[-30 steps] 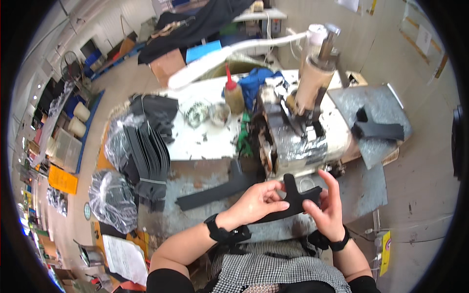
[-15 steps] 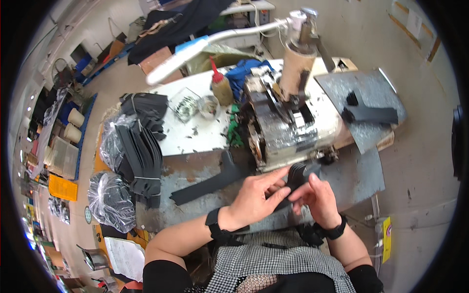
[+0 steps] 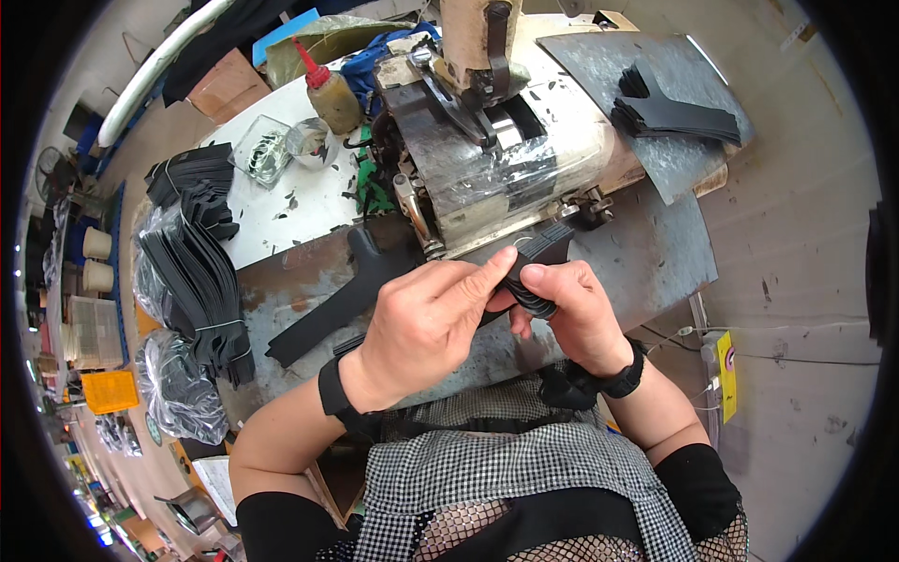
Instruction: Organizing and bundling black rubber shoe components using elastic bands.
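My left hand (image 3: 433, 317) and my right hand (image 3: 571, 309) pinch a small stack of black cut pieces (image 3: 536, 265) between them, close in front of the sewing machine (image 3: 487, 159). The left thumb and forefinger press on the upper edge of the pieces. My right fingers curl under and around them. A long black strip (image 3: 330, 307) lies on the worn metal tabletop (image 3: 646, 253) just left of my left hand.
Bundles of black cut pieces (image 3: 201, 281) are stacked at the left of the table, with bagged ones (image 3: 178, 389) below. More black pieces (image 3: 670, 110) lie on a grey board at the right. An oil bottle (image 3: 330, 89) and a small clear dish (image 3: 262, 150) stand behind.
My view has moved closer to the machine. The flat black piece held spread out earlier is now gathered with others between both hands, nearer the machine's base.
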Demonstrator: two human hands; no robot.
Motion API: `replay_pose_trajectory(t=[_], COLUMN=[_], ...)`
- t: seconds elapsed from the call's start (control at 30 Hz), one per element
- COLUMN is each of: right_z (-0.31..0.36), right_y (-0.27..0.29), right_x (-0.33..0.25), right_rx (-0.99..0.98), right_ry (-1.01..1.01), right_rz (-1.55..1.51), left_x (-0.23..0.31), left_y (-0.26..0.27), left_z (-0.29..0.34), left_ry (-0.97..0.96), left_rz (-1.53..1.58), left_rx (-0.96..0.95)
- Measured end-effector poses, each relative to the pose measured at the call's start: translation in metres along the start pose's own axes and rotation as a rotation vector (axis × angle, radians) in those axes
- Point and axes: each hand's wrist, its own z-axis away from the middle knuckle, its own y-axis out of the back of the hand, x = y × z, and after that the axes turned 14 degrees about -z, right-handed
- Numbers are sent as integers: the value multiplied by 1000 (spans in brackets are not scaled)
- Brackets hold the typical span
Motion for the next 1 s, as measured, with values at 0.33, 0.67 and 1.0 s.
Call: replay_pose_trajectory(t=[0.33, 0.67, 1.0], right_z=[-4, -23, -38], right_y=[-9, -18, -17], right_x=[-8, -19, -30], right_rx=[97, 145, 174], right_ry=[87, 116, 113], right_rz=[-55, -126, -191], left_x=[-20, -56, -68], left_y=[35, 14, 5], left_z=[-36, -62, -80], left_ry=[245, -317, -450], left_rz=[285, -301, -357], left_rx=[-413, 0, 41])
